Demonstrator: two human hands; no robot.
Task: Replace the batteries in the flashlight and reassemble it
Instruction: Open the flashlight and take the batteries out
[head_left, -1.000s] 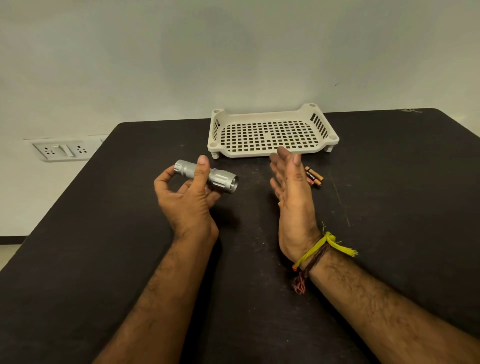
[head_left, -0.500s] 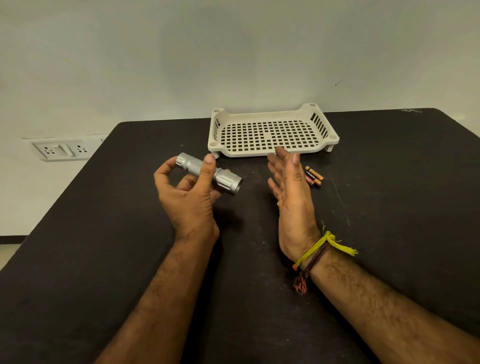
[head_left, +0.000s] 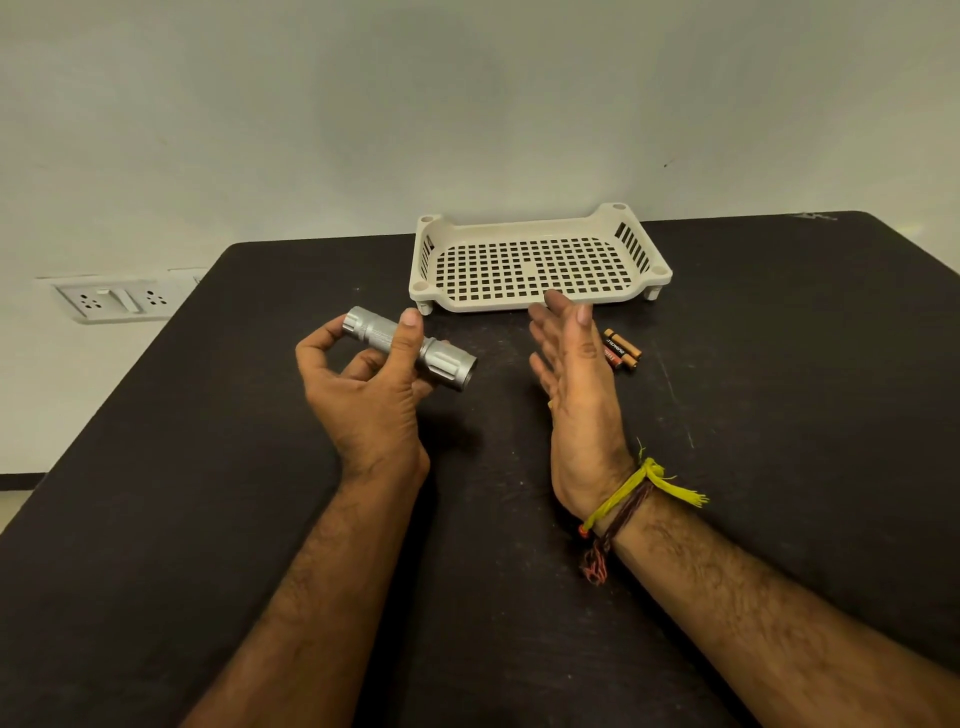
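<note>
My left hand (head_left: 366, 400) grips a silver flashlight (head_left: 441, 361) around its middle, above the black table. The flashlight lies tilted, tail end up-left, lens end down-right. My right hand (head_left: 576, 379) stands on edge to the right of it, palm facing the flashlight, fingers straight and apart, holding nothing. Several small black-and-copper batteries (head_left: 621, 349) lie on the table just behind the right hand, partly hidden by its fingers.
A beige perforated plastic tray (head_left: 644, 273) stands with nothing in it at the back of the black table (head_left: 779, 415). A wall socket panel (head_left: 111, 301) is on the wall to the left, beyond the table's edge.
My left hand has tilted the flashlight so its lens end points lower to the right and shifted it slightly right. My right hand has barely moved.
</note>
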